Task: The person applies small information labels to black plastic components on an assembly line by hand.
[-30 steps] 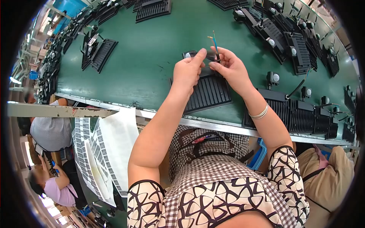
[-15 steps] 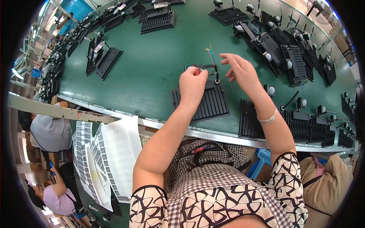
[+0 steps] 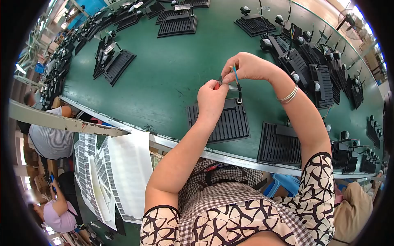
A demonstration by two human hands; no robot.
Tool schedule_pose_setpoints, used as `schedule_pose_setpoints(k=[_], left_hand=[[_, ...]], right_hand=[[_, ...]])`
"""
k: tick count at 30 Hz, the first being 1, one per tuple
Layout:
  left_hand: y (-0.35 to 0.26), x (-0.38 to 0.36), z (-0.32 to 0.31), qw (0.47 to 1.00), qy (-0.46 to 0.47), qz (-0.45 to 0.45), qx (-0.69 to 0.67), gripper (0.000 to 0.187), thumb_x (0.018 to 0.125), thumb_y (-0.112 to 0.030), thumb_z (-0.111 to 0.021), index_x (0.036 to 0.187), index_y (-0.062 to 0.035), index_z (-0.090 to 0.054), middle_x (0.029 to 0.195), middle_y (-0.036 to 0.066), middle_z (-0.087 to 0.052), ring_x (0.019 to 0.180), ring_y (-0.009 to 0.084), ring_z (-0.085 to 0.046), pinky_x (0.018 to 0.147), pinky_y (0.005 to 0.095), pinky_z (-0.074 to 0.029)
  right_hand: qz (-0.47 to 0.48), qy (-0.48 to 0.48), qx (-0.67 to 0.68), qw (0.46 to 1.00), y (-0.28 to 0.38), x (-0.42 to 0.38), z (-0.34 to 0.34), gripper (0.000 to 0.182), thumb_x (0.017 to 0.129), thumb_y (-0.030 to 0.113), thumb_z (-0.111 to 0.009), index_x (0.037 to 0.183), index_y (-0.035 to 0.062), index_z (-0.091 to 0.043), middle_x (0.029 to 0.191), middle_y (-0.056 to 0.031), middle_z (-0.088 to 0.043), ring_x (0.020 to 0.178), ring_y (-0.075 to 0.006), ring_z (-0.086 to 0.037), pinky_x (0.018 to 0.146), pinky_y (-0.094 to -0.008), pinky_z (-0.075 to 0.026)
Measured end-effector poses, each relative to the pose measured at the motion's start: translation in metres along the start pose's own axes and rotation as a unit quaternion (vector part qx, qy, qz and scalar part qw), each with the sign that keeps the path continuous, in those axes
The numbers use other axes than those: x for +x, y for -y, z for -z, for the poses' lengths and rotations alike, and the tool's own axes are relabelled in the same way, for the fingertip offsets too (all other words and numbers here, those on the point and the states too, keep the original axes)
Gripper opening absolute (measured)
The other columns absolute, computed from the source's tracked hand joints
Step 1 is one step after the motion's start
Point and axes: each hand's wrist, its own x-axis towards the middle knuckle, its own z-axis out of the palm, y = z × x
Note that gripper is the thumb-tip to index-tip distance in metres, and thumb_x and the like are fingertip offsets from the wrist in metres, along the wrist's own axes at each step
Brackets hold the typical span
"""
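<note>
The left hand [image 3: 211, 98] is pinched shut on a small red-handled tool [image 3: 218, 84], its tip meeting the cable just under the right hand. The right hand [image 3: 246, 67] is closed around the thin black cable with blue and yellow cores [image 3: 237, 82], which rises from the black ribbed metal lamp housing [image 3: 223, 121] lying on the green desk [image 3: 164, 78] directly below both hands.

To do this well, I judge that the cable should stay taut and upright between the housing and the right hand, so the tool bites only the chosen core and not its neighbour; a steady left wrist matters more than force.

No box or tray shows near the hands. Beyond the right hand, more black finned housings with round white sensors [image 3: 303, 67] stand in a close row; off to the left, white printed label sheets [image 3: 119, 168] hang past the desk's edge.
</note>
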Motion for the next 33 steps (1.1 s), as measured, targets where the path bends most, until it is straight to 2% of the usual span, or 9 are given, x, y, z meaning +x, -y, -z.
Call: schedule_pose_setpoints(k=[6,9,15,18,21,24,27,30,33], left_hand=[[-0.004,-0.002,-0.001,1.0,0.005,-0.007,0.018,0.026,0.081,-0.015,-0.066,0.064,-0.0073,-0.047,0.061,-0.007,-0.042,0.055,0.0037,-0.034,0.049,0.0239,-0.026],[-0.005,-0.005,-0.002,1.0,0.006,-0.011,0.028,0.026,0.081,-0.014,-0.065,0.064,-0.0069,-0.046,0.061,-0.007,-0.04,0.058,0.0045,-0.032,0.051,0.0251,-0.027],[0.0,-0.002,-0.002,0.999,0.002,-0.005,0.043,0.026,0.079,-0.012,-0.064,0.064,-0.0053,-0.044,0.061,-0.005,-0.038,0.058,0.0058,-0.032,0.052,0.0272,-0.028],[-0.004,-0.003,-0.003,0.998,-0.004,-0.007,0.056,0.024,0.077,-0.012,-0.06,0.065,0.001,-0.043,0.057,0.004,-0.038,0.057,0.0117,-0.034,0.053,0.0326,-0.034],[-0.003,-0.011,-0.006,0.998,-0.004,-0.026,0.059,0.026,0.079,-0.011,-0.064,0.064,-0.0055,-0.043,0.06,-0.005,-0.037,0.058,0.0059,-0.031,0.052,0.0272,-0.027],[-0.001,-0.015,-0.012,0.998,-0.021,-0.05,0.024,0.028,0.084,-0.014,-0.065,0.065,-0.0062,-0.046,0.059,-0.006,-0.037,0.055,0.0049,-0.032,0.049,0.0262,-0.027],[0.008,-0.009,-0.009,1.0,0.004,0.004,-0.023,0.026,0.089,-0.02,-0.065,0.072,-0.007,-0.051,0.06,-0.005,-0.039,0.05,0.0045,-0.034,0.046,0.0245,-0.027],[-0.007,-0.016,-0.002,0.972,0.059,0.14,-0.18,0.021,0.091,-0.023,-0.065,0.081,-0.0077,-0.054,0.061,-0.004,-0.043,0.047,0.0055,-0.037,0.043,0.0227,-0.027],[-0.006,-0.022,0.005,0.95,0.094,0.17,-0.244,0.02,0.091,-0.024,-0.065,0.089,-0.0084,-0.053,0.063,-0.002,-0.045,0.047,0.0072,-0.04,0.043,0.0225,-0.028]], right_hand=[[-0.004,0.028,-0.023,0.999,0.001,0.005,0.002,0.023,0.077,0.025,-0.076,0.086,0.0043,-0.075,0.077,-0.0073,-0.07,0.072,-0.016,-0.063,0.07,-0.0303,-0.05],[-0.008,0.004,-0.032,0.999,0.0,0.006,-0.002,0.019,0.077,0.016,-0.074,0.085,-0.0009,-0.073,0.075,-0.0078,-0.068,0.067,-0.0147,-0.06,0.065,-0.0293,-0.05],[-0.106,-0.119,-0.15,0.976,0.005,0.009,-0.014,0.02,0.071,0.018,-0.067,0.068,-0.0013,-0.065,0.069,-0.0139,-0.066,0.062,-0.0214,-0.061,0.062,-0.0327,-0.05],[-0.104,-0.178,-0.171,0.964,0.007,0.005,-0.019,0.02,0.072,0.022,-0.069,0.07,0.0017,-0.066,0.068,-0.0141,-0.065,0.066,-0.0282,-0.063,0.066,-0.0361,-0.051],[-0.04,-0.316,-0.228,0.92,-0.022,0.013,-0.026,0.02,0.072,0.021,-0.066,0.071,0.0009,-0.063,0.065,-0.0136,-0.062,0.057,-0.0226,-0.057,0.059,-0.0344,-0.047],[-0.151,-0.228,-0.089,0.958,-0.016,0.007,-0.017,0.021,0.074,0.023,-0.069,0.073,0.0018,-0.065,0.066,-0.0106,-0.063,0.061,-0.0218,-0.059,0.062,-0.0339,-0.048],[-0.103,-0.206,0.068,0.971,-0.033,0.01,-0.022,0.02,0.076,0.021,-0.068,0.072,0.0024,-0.063,0.064,-0.0046,-0.059,0.058,-0.0131,-0.053,0.057,-0.0302,-0.043],[-0.107,-0.174,0.121,0.971,-0.033,0.013,-0.022,0.011,0.078,0.013,-0.066,0.076,0.003,-0.063,0.069,0.0015,-0.058,0.063,-0.0067,-0.049,0.059,-0.0253,-0.042],[-0.122,-0.167,0.168,0.964,-0.034,0.016,-0.027,0.012,0.079,0.014,-0.066,0.075,0.0029,-0.062,0.068,0.0002,-0.058,0.063,-0.0071,-0.049,0.058,-0.0252,-0.042]])
